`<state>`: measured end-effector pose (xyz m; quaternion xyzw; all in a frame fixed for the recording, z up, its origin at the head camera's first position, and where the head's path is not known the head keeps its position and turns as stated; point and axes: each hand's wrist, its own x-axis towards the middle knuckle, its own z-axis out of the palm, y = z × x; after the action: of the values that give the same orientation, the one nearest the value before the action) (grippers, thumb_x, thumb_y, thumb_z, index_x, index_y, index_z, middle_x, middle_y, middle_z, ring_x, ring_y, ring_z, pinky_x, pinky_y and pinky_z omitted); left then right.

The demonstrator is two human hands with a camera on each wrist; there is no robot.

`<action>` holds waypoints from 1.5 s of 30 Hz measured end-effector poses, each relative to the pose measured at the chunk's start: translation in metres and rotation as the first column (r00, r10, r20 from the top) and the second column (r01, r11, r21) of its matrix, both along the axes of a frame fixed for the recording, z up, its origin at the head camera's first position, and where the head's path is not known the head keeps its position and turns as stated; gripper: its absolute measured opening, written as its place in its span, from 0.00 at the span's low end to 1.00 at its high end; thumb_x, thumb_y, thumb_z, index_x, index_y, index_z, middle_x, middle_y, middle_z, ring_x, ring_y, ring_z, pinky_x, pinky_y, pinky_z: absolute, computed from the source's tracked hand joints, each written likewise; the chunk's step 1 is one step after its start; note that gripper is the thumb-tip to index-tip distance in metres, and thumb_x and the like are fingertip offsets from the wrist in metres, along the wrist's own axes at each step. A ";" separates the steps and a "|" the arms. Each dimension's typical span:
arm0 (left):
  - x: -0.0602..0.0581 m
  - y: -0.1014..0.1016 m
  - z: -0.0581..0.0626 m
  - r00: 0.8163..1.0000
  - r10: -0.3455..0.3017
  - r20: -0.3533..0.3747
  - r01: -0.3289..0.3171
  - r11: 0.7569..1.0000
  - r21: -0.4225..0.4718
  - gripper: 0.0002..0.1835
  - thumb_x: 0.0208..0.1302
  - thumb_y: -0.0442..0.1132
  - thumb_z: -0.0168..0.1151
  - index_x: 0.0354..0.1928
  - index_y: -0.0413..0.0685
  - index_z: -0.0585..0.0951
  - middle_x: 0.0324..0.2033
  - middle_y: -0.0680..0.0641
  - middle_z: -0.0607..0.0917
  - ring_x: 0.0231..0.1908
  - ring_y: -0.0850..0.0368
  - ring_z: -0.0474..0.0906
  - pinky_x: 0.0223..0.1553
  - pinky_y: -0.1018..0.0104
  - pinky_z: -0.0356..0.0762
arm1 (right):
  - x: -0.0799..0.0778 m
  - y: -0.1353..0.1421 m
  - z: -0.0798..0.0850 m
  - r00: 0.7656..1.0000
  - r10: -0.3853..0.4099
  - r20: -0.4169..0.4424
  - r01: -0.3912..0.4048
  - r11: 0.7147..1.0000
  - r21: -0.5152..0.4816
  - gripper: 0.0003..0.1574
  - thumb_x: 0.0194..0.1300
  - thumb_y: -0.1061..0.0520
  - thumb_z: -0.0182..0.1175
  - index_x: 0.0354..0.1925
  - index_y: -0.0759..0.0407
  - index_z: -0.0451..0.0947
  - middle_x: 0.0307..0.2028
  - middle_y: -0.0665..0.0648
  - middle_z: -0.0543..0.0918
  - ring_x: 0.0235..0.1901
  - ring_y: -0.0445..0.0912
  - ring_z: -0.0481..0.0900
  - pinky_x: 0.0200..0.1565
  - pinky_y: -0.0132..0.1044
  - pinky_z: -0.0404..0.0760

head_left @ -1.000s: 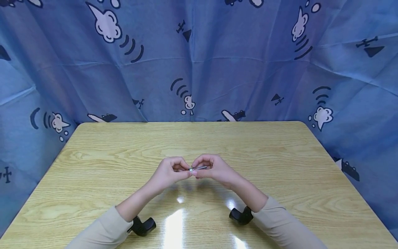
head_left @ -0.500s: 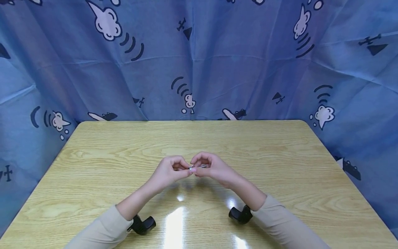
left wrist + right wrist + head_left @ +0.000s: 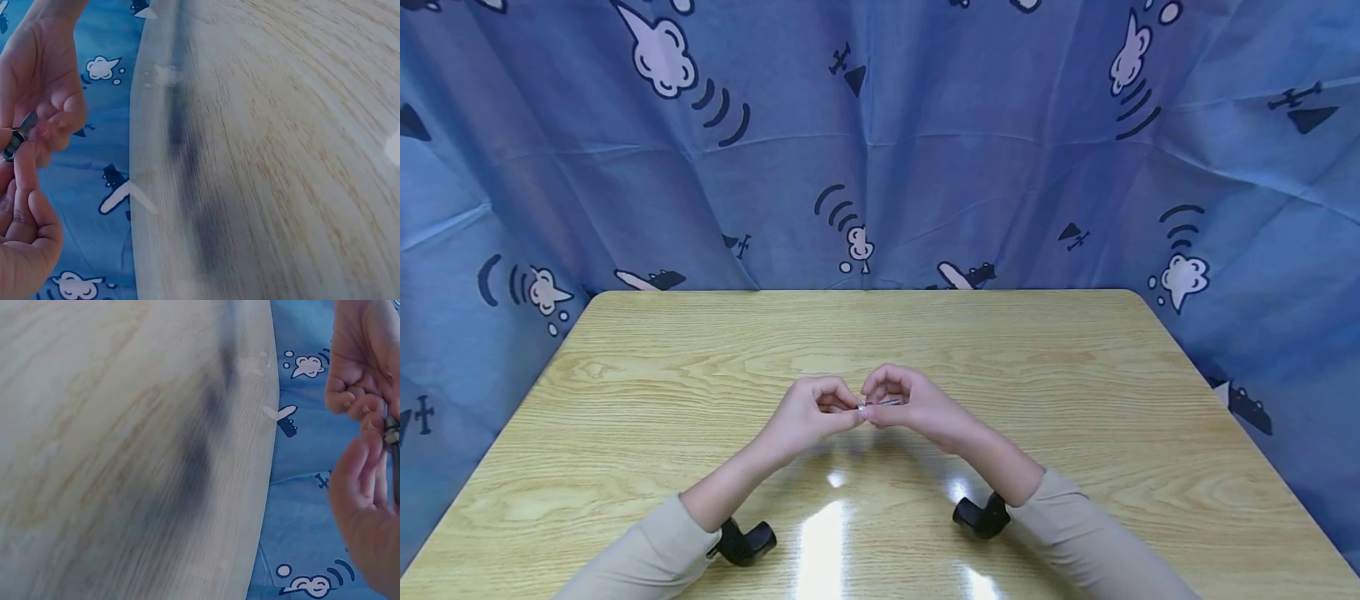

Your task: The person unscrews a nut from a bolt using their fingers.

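Above the middle of the table, both hands meet at a small metal bolt (image 3: 889, 402) with a slim dark shaft and a thicker collar, perhaps a nut. My left hand (image 3: 811, 410) pinches the collar end between thumb and forefinger. From the other side, my right hand (image 3: 913, 404) has its thumb and forefinger tips at the collar, while the shaft points back toward its palm. The left wrist view shows the bolt's shiny collar (image 3: 12, 149) between fingertips. Along the edge of the right wrist view, the dark shaft (image 3: 397, 472) is partly cut off.
A wood-grain table (image 3: 700, 350) with light reflections lies beneath the hands. Behind it and at its sides hangs a blue printed curtain (image 3: 925, 192). Black wrist-camera mounts (image 3: 745, 543) stick out below both forearms.
My right hand's thumb and forefinger have shifted slightly around the collar, and the hand has risen a little. My left hand stays nearly still. The head view has shifted slightly.
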<state>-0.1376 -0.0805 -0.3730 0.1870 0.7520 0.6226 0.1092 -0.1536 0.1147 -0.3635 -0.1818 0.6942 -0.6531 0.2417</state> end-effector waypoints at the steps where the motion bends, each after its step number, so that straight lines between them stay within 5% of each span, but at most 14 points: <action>1: 0.000 0.000 0.000 1.000 0.002 0.000 -0.002 1.000 -0.003 0.05 0.55 0.33 0.66 0.31 0.38 0.81 0.29 0.47 0.84 0.31 0.56 0.81 0.35 0.65 0.79 | 0.000 0.001 0.000 1.000 -0.003 -0.003 0.003 1.000 0.001 0.15 0.58 0.65 0.61 0.43 0.66 0.70 0.32 0.54 0.76 0.32 0.44 0.76 0.37 0.36 0.78; 10: 0.000 0.001 -0.001 1.000 -0.009 -0.008 0.009 1.000 -0.005 0.06 0.54 0.34 0.66 0.31 0.37 0.80 0.29 0.46 0.84 0.30 0.57 0.81 0.35 0.65 0.79 | 0.001 0.000 -0.003 0.997 0.036 0.063 -0.038 0.999 0.036 0.14 0.71 0.54 0.48 0.41 0.67 0.69 0.24 0.54 0.78 0.23 0.42 0.75 0.30 0.34 0.77; 14: 0.000 0.001 -0.001 1.000 -0.020 -0.013 0.020 1.000 0.004 0.05 0.54 0.33 0.66 0.31 0.37 0.80 0.31 0.45 0.83 0.31 0.57 0.81 0.35 0.65 0.80 | 0.001 0.000 -0.003 0.998 0.050 0.032 -0.050 0.999 -0.010 0.11 0.66 0.61 0.54 0.44 0.66 0.68 0.27 0.54 0.78 0.26 0.42 0.75 0.33 0.35 0.77; 18: 0.001 0.000 -0.002 1.000 -0.011 -0.013 0.011 1.000 0.007 0.05 0.54 0.32 0.66 0.30 0.37 0.80 0.32 0.44 0.83 0.30 0.57 0.81 0.34 0.66 0.79 | 0.001 0.003 -0.001 1.000 0.023 0.009 -0.023 0.999 -0.028 0.20 0.59 0.65 0.59 0.49 0.68 0.67 0.33 0.55 0.76 0.32 0.45 0.75 0.38 0.39 0.78; 25: 0.000 0.001 -0.005 1.000 -0.013 -0.006 0.013 1.000 0.014 0.06 0.54 0.33 0.66 0.31 0.36 0.80 0.30 0.46 0.83 0.31 0.57 0.81 0.35 0.65 0.79 | 0.001 0.001 -0.004 0.996 0.028 0.079 -0.032 0.999 0.040 0.17 0.71 0.52 0.48 0.44 0.67 0.67 0.26 0.54 0.78 0.25 0.42 0.75 0.33 0.35 0.78; 30: 0.000 0.001 -0.005 1.000 -0.016 -0.001 0.016 1.000 0.008 0.06 0.55 0.33 0.66 0.31 0.37 0.80 0.30 0.46 0.84 0.31 0.55 0.81 0.35 0.65 0.79 | 0.001 0.002 -0.007 0.996 0.076 0.047 -0.076 0.997 0.005 0.11 0.68 0.59 0.52 0.45 0.66 0.67 0.27 0.55 0.78 0.26 0.43 0.75 0.33 0.37 0.77; 34: 0.000 0.000 -0.005 1.000 0.000 0.009 0.000 1.000 0.004 0.06 0.55 0.33 0.66 0.32 0.37 0.80 0.29 0.46 0.83 0.32 0.55 0.81 0.36 0.65 0.79 | 0.000 0.004 -0.006 0.999 0.049 0.003 -0.049 0.999 -0.006 0.19 0.61 0.62 0.59 0.48 0.67 0.66 0.34 0.56 0.76 0.33 0.46 0.76 0.37 0.39 0.77; 40: -0.001 0.000 -0.005 1.000 0.001 0.000 -0.001 1.000 0.005 0.07 0.55 0.33 0.66 0.32 0.36 0.80 0.28 0.47 0.84 0.31 0.57 0.81 0.36 0.65 0.79 | 0.002 0.002 -0.003 0.998 0.037 0.046 -0.039 0.998 0.039 0.16 0.71 0.53 0.48 0.45 0.66 0.67 0.25 0.54 0.77 0.25 0.43 0.75 0.33 0.37 0.77; 45: 0.000 0.000 -0.003 1.000 0.009 0.012 -0.009 1.000 0.000 0.06 0.55 0.34 0.65 0.32 0.37 0.80 0.28 0.48 0.83 0.30 0.57 0.80 0.35 0.65 0.78 | 0.002 0.002 -0.003 0.999 0.038 0.025 -0.038 0.999 -0.009 0.11 0.65 0.62 0.55 0.45 0.64 0.67 0.31 0.54 0.76 0.30 0.44 0.75 0.35 0.37 0.78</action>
<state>-0.1375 -0.0806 -0.3759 0.1799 0.7523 0.6241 0.1106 -0.1513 0.1167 -0.3664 -0.1879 0.6847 -0.6537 0.2618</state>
